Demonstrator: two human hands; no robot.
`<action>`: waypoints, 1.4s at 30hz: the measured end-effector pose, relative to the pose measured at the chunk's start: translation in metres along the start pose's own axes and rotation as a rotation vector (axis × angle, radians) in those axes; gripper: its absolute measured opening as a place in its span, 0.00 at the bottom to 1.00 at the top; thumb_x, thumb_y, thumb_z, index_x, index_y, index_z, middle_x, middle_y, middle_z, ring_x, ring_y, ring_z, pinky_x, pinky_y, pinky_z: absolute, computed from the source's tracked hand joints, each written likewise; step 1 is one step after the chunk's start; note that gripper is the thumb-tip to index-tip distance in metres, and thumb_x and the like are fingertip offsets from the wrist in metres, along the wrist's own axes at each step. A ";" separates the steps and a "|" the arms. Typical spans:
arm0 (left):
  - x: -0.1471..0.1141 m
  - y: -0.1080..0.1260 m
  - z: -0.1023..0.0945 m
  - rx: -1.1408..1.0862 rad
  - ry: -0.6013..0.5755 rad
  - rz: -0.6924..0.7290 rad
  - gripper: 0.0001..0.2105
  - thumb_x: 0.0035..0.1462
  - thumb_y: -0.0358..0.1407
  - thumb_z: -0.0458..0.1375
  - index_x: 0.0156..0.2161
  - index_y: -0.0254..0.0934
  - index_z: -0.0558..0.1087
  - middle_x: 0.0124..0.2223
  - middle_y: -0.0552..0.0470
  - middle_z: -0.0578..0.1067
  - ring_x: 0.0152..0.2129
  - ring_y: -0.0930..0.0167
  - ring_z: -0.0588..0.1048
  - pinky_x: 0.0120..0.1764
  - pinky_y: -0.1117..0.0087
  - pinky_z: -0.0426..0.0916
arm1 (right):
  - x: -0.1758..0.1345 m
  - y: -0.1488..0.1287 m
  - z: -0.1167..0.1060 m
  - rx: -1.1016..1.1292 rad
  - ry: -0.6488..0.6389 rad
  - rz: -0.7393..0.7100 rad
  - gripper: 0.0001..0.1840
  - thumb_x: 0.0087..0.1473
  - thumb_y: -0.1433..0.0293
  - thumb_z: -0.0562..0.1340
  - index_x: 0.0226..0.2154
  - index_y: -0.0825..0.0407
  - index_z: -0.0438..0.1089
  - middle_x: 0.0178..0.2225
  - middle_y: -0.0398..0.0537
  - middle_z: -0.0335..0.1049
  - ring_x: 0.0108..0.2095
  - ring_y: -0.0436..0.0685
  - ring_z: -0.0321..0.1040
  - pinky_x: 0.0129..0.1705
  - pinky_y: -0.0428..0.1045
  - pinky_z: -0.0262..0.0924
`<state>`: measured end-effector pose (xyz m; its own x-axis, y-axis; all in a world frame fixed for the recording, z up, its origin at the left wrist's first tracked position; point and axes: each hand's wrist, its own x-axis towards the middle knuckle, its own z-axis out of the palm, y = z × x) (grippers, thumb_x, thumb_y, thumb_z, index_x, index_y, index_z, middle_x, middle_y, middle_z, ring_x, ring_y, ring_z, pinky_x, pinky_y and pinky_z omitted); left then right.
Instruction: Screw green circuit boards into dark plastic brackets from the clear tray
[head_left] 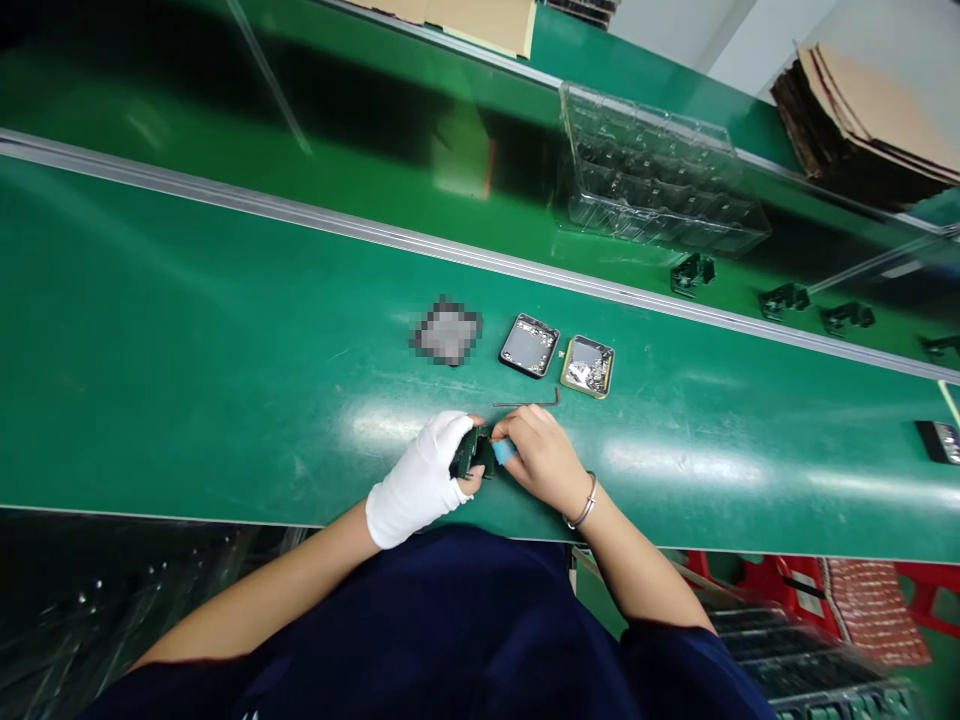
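My left hand point(424, 475), in a white fingerless glove, grips a dark green part point(466, 455) that looks like a small circuit board assembly, low over the bench. Pinched fingers of my right hand point(544, 455) meet the right side of this part; blue tape wraps one finger. Whatever lies between those fingertips is too small to make out. Just beyond my hands lies an L-shaped hex key point(529, 403). Farther back are an open dark square case point(529, 346) and a yellow-rimmed case point(589, 366) with small metal pieces inside.
A blurred-out square item point(448, 332) lies left of the cases. Behind the metal rail point(375, 230) are a clear plastic tray point(660, 175) and several dark green parts point(784, 300). A black box-like item point(939, 441) sits at far right. Cardboard sheets point(870, 110) are stacked at the back right.
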<state>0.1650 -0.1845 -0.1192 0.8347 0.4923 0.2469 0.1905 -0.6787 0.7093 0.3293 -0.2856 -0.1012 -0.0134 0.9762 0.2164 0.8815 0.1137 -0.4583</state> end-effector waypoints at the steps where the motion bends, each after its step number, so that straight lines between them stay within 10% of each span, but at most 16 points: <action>1: -0.001 -0.001 0.001 0.034 0.019 0.019 0.19 0.50 0.33 0.55 0.49 0.35 0.62 0.44 0.43 0.70 0.40 0.61 0.73 0.42 0.58 0.71 | 0.000 0.000 0.001 -0.019 0.004 -0.003 0.16 0.43 0.82 0.54 0.35 0.52 0.64 0.33 0.50 0.67 0.34 0.59 0.60 0.37 0.52 0.58; 12: 0.011 0.002 -0.031 -0.178 -0.239 -0.116 0.22 0.53 0.42 0.55 0.51 0.36 0.61 0.46 0.44 0.72 0.42 0.62 0.73 0.44 0.61 0.70 | 0.003 -0.012 -0.001 0.186 -0.037 0.198 0.13 0.55 0.77 0.54 0.43 0.51 0.64 0.39 0.49 0.73 0.39 0.55 0.71 0.41 0.48 0.65; 17: 0.029 0.016 -0.050 0.142 -0.360 -0.139 0.06 0.55 0.33 0.50 0.35 0.38 0.69 0.31 0.54 0.75 0.27 0.68 0.74 0.53 0.55 0.64 | 0.008 -0.022 -0.002 0.094 -0.095 0.150 0.10 0.53 0.77 0.56 0.39 0.52 0.65 0.35 0.49 0.74 0.36 0.56 0.71 0.38 0.48 0.64; 29: 0.033 0.022 -0.039 0.482 -0.350 0.051 0.08 0.53 0.27 0.51 0.25 0.38 0.67 0.22 0.53 0.71 0.23 0.67 0.73 0.52 0.57 0.65 | 0.016 -0.029 -0.002 -0.006 -0.172 0.109 0.11 0.47 0.80 0.54 0.34 0.52 0.64 0.31 0.49 0.69 0.33 0.56 0.67 0.35 0.47 0.60; 36: 0.026 0.005 -0.051 0.100 -0.163 -0.095 0.22 0.60 0.45 0.51 0.56 0.35 0.62 0.55 0.42 0.70 0.53 0.61 0.70 0.54 0.60 0.65 | 0.011 0.001 -0.006 0.172 -0.110 0.405 0.10 0.52 0.79 0.54 0.36 0.52 0.64 0.28 0.44 0.69 0.27 0.53 0.65 0.32 0.46 0.57; 42: 0.004 0.003 -0.024 0.139 -0.207 -0.062 0.34 0.47 0.46 0.63 0.56 0.33 0.58 0.54 0.36 0.69 0.51 0.53 0.70 0.51 0.53 0.67 | 0.005 0.039 -0.005 0.061 -0.061 0.283 0.14 0.52 0.81 0.53 0.40 0.53 0.67 0.39 0.52 0.71 0.40 0.57 0.66 0.45 0.51 0.60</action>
<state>0.1560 -0.1715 -0.1005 0.9044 0.4230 0.0555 0.3019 -0.7264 0.6175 0.3660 -0.2773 -0.1141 0.1994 0.9797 0.0216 0.8242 -0.1557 -0.5444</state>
